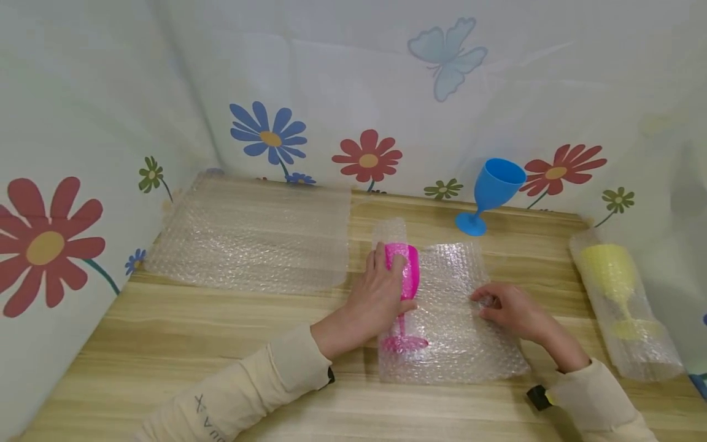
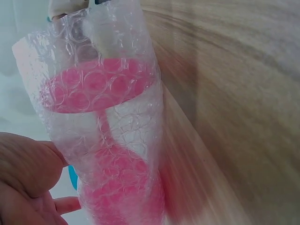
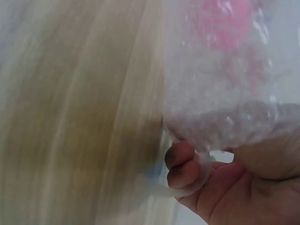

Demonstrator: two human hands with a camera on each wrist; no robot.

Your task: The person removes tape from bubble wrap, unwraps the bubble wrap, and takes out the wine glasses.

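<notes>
Left hand: We see the left hand [image 1: 375,301] with its fingers bent over the bowl of the pink goblet and its thumb by the top of the stem; it grips the goblet, with little spread between fingers and thumb.
Pink goblet: The pink goblet [image 1: 410,273] lies on its side beneath the left hand, bowl pointing away from the person and foot on the near side of that hand; in the left wrist view we see clear wrap over its foot, stem and bowl.
Bubble wrap sheet: We find the bubble wrap sheet [image 1: 447,331] under and around the goblet, reaching from the left hand across to the right hand.
Right hand: The right hand [image 1: 510,310] has its fingers curled in, and we see it pinch the sheet's edge between thumb and fingertips.
Blue goblet: Beyond the right hand, the blue goblet [image 1: 494,187] stands on its foot.
Yellow goblet: To the right of the right hand, the yellow goblet [image 1: 607,267] lies inside a tube of clear wrap.
Flat sheet: To the left of the left hand and farther off, we note a flat sheet [image 1: 254,239] of bubble wrap.
Tabletop: Under both hands runs the wood-grained tabletop [image 1: 221,313].
Backdrop: Beyond the hands hangs a flowered cloth [image 1: 342,67].
</notes>
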